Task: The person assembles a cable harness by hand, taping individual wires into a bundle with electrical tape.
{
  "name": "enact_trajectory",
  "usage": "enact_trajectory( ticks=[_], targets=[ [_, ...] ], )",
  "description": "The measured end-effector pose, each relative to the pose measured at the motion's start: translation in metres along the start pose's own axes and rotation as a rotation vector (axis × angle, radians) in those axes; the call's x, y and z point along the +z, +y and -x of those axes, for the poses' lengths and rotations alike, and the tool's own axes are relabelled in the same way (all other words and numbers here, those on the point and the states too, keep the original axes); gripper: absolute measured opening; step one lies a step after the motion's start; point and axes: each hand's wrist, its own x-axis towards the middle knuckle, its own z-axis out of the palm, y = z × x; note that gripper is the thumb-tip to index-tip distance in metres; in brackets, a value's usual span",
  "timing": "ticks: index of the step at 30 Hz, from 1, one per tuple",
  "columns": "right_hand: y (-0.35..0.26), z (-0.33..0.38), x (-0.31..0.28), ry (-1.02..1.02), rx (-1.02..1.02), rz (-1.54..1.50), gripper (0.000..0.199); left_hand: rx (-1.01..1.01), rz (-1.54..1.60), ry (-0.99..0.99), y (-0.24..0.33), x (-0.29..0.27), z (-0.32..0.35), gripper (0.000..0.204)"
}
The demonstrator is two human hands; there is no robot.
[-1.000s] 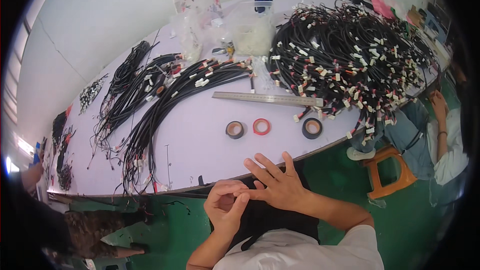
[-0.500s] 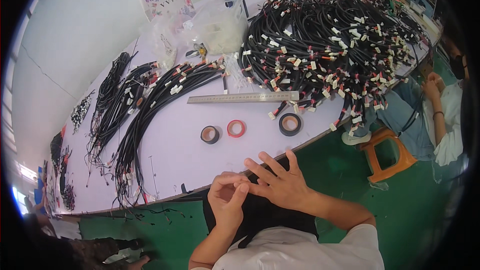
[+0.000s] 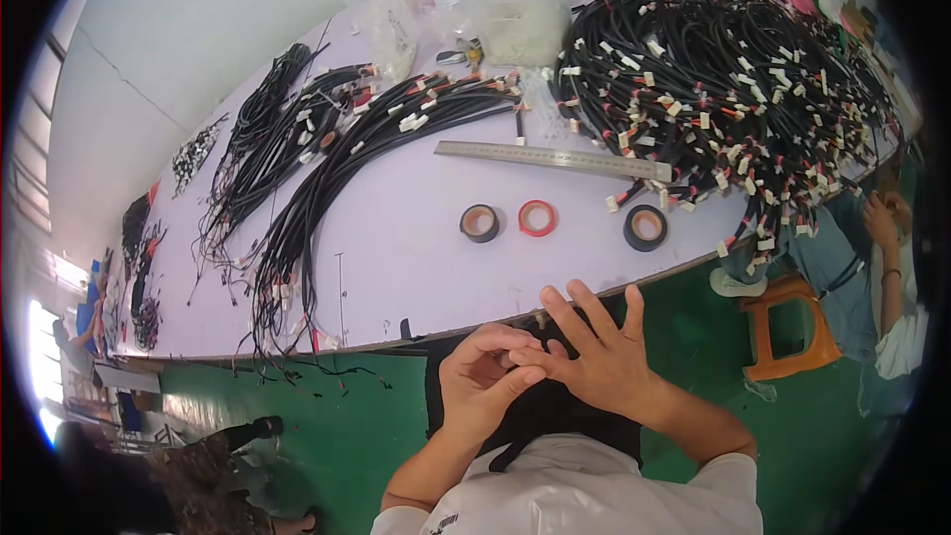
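Observation:
My left hand (image 3: 484, 377) and my right hand (image 3: 606, 355) meet just off the table's near edge. The left fingers and thumb are closed in a pinch at the tip of my right index finger. Anything small between them is too hidden to make out. On the right hand, the other fingers are spread wide. Beyond the hands lie a black tape roll (image 3: 492, 231), a red tape roll (image 3: 523, 220) and a larger black tape roll (image 3: 632, 229). Past the rolls, a steel ruler (image 3: 555, 159) rests at a slight slant.
Bundles of black cables (image 3: 342, 163) cover the table's left side. A big heap of cables with white connectors (image 3: 713, 89) fills the right. A clear plastic tub (image 3: 515, 25) stands at the back. Beyond the right edge, a person (image 3: 892, 267) is near an orange stool (image 3: 758, 337).
My view has shifted, so the table's contents sit further right and higher. Both hands stay joined at the fingertips, and the right fingers remain spread.

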Motion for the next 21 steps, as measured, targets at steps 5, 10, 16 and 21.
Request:
enact_trajectory(
  ticks=[5, 10, 16, 21],
  targets=[
    [-0.008, -0.007, -0.001, -0.078, -0.017, -0.099, 0.070, 0.040, 0.003, 0.010, 0.004, -0.007, 0.003, 0.034],
    [-0.018, -0.006, 0.003, -0.146, -0.007, -0.210, 0.058, 0.110, -0.057, 0.032, 0.006, -0.011, 0.006, 0.039],
    [-0.025, -0.006, 0.007, -0.214, -0.013, -0.293, 0.043, 0.130, -0.109, 0.032, 0.005, -0.019, 0.009, 0.042],
    [-0.032, -0.010, 0.007, -0.217, -0.012, -0.302, 0.044, 0.144, -0.108, 0.040, 0.007, -0.023, 0.010, 0.041]
  ],
)
